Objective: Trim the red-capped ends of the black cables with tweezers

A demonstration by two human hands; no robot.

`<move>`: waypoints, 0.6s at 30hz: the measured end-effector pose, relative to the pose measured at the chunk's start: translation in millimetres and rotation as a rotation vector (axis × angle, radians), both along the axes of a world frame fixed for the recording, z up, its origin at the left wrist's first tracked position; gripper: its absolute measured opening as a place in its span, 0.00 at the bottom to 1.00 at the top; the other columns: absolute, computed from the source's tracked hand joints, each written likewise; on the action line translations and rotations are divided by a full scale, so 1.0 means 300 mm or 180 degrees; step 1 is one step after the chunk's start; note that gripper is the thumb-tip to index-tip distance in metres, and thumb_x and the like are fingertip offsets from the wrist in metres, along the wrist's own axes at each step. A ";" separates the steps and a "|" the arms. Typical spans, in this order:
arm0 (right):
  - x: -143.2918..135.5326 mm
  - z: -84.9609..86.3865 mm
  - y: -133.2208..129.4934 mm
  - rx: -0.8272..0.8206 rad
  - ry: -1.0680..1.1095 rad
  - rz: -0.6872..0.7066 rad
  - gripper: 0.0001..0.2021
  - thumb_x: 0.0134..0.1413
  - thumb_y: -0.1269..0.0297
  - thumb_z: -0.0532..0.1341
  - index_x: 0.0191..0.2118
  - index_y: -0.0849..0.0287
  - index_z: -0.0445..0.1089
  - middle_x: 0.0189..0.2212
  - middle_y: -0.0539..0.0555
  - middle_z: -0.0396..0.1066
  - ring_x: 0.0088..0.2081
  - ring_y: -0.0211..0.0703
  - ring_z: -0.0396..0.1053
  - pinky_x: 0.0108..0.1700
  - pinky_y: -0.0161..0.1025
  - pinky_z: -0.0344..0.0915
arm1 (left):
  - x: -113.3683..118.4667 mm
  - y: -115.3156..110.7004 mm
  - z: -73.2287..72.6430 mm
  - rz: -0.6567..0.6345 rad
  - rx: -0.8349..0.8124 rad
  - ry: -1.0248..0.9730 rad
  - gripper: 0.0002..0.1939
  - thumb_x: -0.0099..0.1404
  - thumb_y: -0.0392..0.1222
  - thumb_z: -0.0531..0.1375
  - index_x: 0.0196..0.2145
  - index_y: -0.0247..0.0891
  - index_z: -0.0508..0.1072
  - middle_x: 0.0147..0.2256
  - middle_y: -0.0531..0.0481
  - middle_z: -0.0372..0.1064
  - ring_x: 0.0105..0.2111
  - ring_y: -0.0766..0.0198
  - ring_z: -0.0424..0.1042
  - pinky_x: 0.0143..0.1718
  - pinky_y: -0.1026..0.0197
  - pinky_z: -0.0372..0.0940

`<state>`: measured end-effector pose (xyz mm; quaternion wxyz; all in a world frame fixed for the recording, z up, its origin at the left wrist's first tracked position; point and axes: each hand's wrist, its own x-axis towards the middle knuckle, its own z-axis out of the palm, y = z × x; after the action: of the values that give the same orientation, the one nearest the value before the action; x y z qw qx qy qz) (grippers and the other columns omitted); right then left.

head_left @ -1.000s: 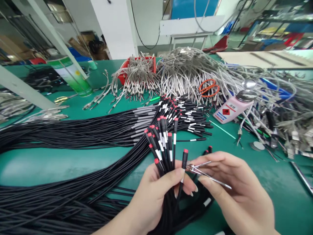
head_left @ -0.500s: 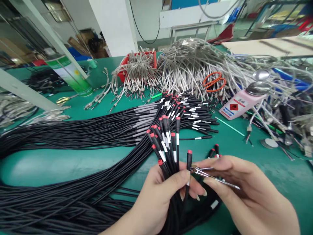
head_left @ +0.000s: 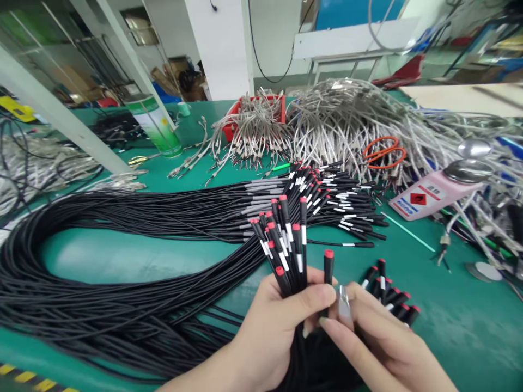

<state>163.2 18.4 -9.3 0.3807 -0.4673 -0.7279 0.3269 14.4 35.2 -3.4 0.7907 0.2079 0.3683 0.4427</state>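
Note:
My left hand (head_left: 273, 321) is closed around a bundle of black cables (head_left: 296, 348). Their black connectors (head_left: 285, 218), with red ends and white labels, fan out above the fist. One connector (head_left: 328, 265) stands upright apart from the others, between my left thumb and fingers. My right hand (head_left: 379, 335) is closed on small shiny metal nail clippers (head_left: 344, 306), right beside that cable. Its thumb tip reaches the cable below the connector. The fingers hide most of the clippers, including their jaws. More red-ended connectors (head_left: 392, 294) lie behind my right hand.
A long loop of black cables (head_left: 122, 218) covers the left of the green table (head_left: 461, 332). Behind are a red bin (head_left: 233, 121) of grey cables, a large cable pile (head_left: 327, 109), orange-handled scissors (head_left: 384, 152), a pink bottle (head_left: 433, 193) and a green-white can (head_left: 153, 128).
The nail clippers have turned from lying sideways at the connector to showing a broad face beside it. My right hand has moved closer to my left. The camera view has shifted left.

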 end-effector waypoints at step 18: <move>-0.025 -0.026 -0.055 -0.1467 0.1721 0.0164 0.09 0.62 0.56 0.59 0.34 0.47 0.75 0.38 0.49 0.73 0.42 0.40 0.70 0.50 0.34 0.67 | -0.026 0.002 0.023 -0.0344 0.0491 0.0067 0.09 0.60 0.42 0.65 0.28 0.35 0.71 0.19 0.56 0.63 0.19 0.73 0.59 0.21 0.67 0.48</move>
<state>155.7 2.0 -17.1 0.4358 -0.4189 -0.5196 0.6038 6.5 35.7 3.4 0.7911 0.2924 0.3296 0.4243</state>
